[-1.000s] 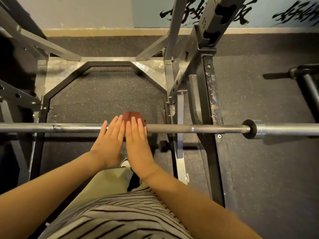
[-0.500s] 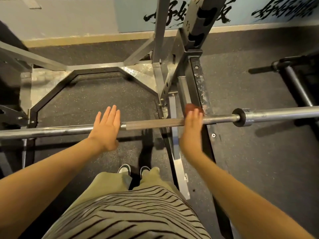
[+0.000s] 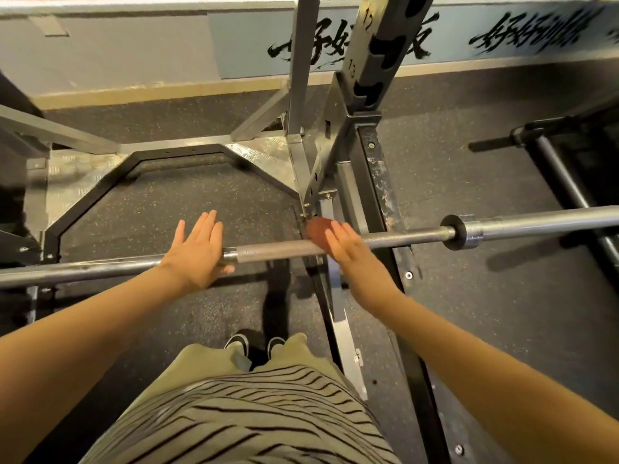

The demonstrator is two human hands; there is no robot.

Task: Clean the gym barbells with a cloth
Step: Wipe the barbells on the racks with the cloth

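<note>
Far to the left, the smooth end of the barbell [image 3: 274, 253] ran out of view across the rack's base frame [image 3: 97, 192], with nothing on it to show whether it had been wiped. Next came the left hand [image 3: 197, 252], spread flat with straight fingers, its palm resting on the bar and steadying it. Between the hands lay a bare, rough-gripped stretch of bar. At its far end the right hand [image 3: 348, 249], a little blurred, pressed a reddish-brown cloth [image 3: 316, 229] onto the bar with flat fingers; the cloth sat bunched on top of the bar rather than wrapped round it. Just beside it stood the rack post [image 3: 376, 195], close enough that a wipe to the right would likely need care at its edge. Beyond the post, the collar [image 3: 453, 233] and the thick end sleeve [image 3: 536, 223] probably remained to be cleaned, so the job looked about midway on this bar. Open floor [image 3: 485, 313] lay under that end, and a second bar [image 3: 562, 182] lay near on the right, untouched.
</note>
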